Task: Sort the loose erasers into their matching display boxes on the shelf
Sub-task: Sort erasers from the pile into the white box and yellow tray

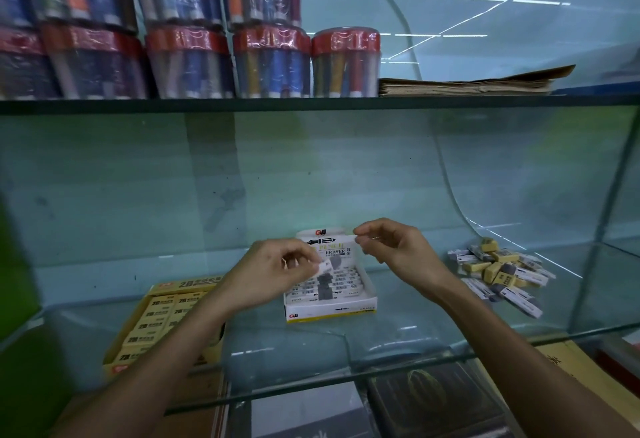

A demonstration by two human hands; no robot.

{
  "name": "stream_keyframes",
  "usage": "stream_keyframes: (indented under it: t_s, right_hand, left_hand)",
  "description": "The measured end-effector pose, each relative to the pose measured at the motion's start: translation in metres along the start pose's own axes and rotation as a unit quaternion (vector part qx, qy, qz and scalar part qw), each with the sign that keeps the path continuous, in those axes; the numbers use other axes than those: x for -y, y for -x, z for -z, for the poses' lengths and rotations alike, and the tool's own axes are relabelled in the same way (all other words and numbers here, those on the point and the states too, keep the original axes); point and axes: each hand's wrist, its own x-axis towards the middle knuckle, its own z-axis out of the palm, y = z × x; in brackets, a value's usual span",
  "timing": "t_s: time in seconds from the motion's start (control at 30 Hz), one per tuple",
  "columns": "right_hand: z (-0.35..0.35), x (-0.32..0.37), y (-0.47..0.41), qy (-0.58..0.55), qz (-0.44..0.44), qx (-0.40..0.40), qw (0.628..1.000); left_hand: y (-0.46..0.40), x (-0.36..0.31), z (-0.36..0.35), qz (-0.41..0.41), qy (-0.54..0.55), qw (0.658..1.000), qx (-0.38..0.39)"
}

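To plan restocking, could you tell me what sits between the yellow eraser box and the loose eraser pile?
Head view: the white cardboard eraser display box.

I am in a shop that sells school things. Glass shelves (311, 105) hold tubs of pens (194, 63) at 11 o'clock, a stack of paper (467, 85) at 1 o'clock, and boxes of erasers (329, 299) at 6 o'clock.

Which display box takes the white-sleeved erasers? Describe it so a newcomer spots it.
On the middle glass shelf, look centre, behind both hands. The white display box has an upright lid reading ERASER; the neighbouring yellow 2B box sits left.
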Motion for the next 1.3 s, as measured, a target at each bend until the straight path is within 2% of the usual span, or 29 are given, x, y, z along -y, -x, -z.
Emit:
stream_keyframes:
  t_s: [0.1, 0.17, 0.53, 0.73, 0.8, 0.97, 1.03, 1.13, 1.3]
  right_hand:
    - [0.005, -0.011, -0.005, 0.013, -0.026, -0.035, 0.999]
    - [0.007, -0.016, -0.007, 0.024, -0.035, -0.051, 0.998]
    - [0.021, -0.020, -0.005, 0.045, -0.046, -0.068, 0.996]
    - [0.031, -0.024, -0.004, 0.057, -0.051, -0.075, 0.994]
    - [0.038, -0.022, -0.002, 0.057, -0.045, -0.083, 0.994]
    - [0.073, -0.027, 0.012, 0.092, -0.050, -0.132, 0.986]
    - [0.088, -0.033, 0.019, 0.205, -0.055, -0.134, 0.968]
    - [0.100, -0.041, 0.029, 0.379, -0.084, -0.080, 0.918]
    - [0.094, -0.052, 0.031, 0.587, -0.107, -0.021, 0.802]
  left_hand:
    - [0.005, 0.006, -0.002, -0.013, -0.123, 0.990, 0.073]
    - [0.007, 0.008, -0.006, -0.008, -0.168, 0.981, 0.092]
    - [-0.002, 0.018, -0.010, 0.045, -0.183, 0.977, 0.100]
    - [-0.005, 0.017, -0.010, 0.060, -0.228, 0.966, 0.108]
    - [-0.006, 0.015, -0.008, 0.049, -0.219, 0.968, 0.108]
    - [-0.007, -0.004, -0.016, 0.004, -0.081, 0.996, 0.047]
    - [-0.010, -0.013, -0.025, -0.021, -0.046, 0.998, 0.028]
    - [-0.013, -0.026, -0.040, -0.042, 0.002, 0.999, 0.022]
    - [-0.020, -0.041, -0.062, -0.067, 0.024, 0.997, 0.036]
